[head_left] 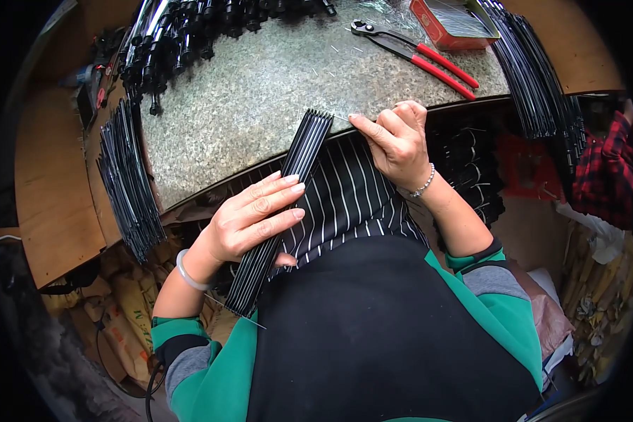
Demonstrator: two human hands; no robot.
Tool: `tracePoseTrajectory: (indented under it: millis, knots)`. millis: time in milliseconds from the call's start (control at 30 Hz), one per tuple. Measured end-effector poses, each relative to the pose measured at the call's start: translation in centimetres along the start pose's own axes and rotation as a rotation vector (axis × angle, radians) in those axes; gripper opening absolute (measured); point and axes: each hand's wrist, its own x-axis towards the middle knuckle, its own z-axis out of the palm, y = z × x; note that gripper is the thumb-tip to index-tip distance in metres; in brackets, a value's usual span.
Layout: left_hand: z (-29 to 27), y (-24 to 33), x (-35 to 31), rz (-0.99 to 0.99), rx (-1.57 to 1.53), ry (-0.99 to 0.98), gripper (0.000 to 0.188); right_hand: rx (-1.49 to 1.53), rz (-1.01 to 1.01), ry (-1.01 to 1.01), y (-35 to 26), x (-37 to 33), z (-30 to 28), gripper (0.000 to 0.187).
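Note:
My left hand (257, 218) is wrapped round a bundle of slim black metal ribs (314, 137), which look like umbrella ribs. The bundle slants from my lap up to the table's near edge, its rib tips lined up side by side at the far end. At those tips, a fine wire (340, 117) sticks out toward my right hand (395, 144), whose thumb and index finger pinch its end. Another thin wire (253, 321) pokes out at the bundle's lower end.
Red-handled pliers (429, 63) lie on the speckled table (260, 98) beside a red box of wires (443, 28). Black shafts (183, 49) are heaped far left. Black rib stacks (125, 183) hang over both side edges, another stack (531, 77) being on the right. A person's checked sleeve (605, 169) shows far right.

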Motion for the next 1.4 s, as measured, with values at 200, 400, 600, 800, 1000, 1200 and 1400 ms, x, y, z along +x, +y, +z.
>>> tracePoseTrajectory:
  millis: [200, 400, 600, 800, 1000, 1200, 1400]
  knots:
    - [-0.1, -0.1, -0.2, -0.004, -0.014, 0.011, 0.051, 0.013, -0.021, 0.025, -0.2, 0.0, -0.1, 0.031]
    - [0.2, 0.0, -0.5, -0.004, -0.027, 0.023, 0.05, -0.025, 0.016, 0.031, -0.9, -0.2, 0.6, 0.034]
    - [0.2, -0.1, -0.6, 0.008, -0.003, 0.009, 0.049, -0.029, 0.032, 0.026, -1.4, -0.3, 0.7, 0.036]
    - [0.4, 0.0, -0.6, -0.017, -0.032, 0.015, 0.048, 0.027, -0.009, 0.032, -0.5, -0.2, 0.4, 0.037]
    - [0.3, 0.0, -0.6, 0.018, -0.011, -0.012, 0.047, 0.002, 0.001, 0.012, -0.5, -0.6, 0.8, 0.038]
    - [0.4, 0.1, -0.3, 0.049, -0.019, -0.027, 0.047, -0.005, -0.009, -0.003, -0.8, -0.3, 0.8, 0.036]
    - [0.5, 0.1, -0.4, 0.037, -0.017, -0.021, 0.047, -0.023, 0.0, -0.021, -1.0, -0.2, 1.0, 0.031]
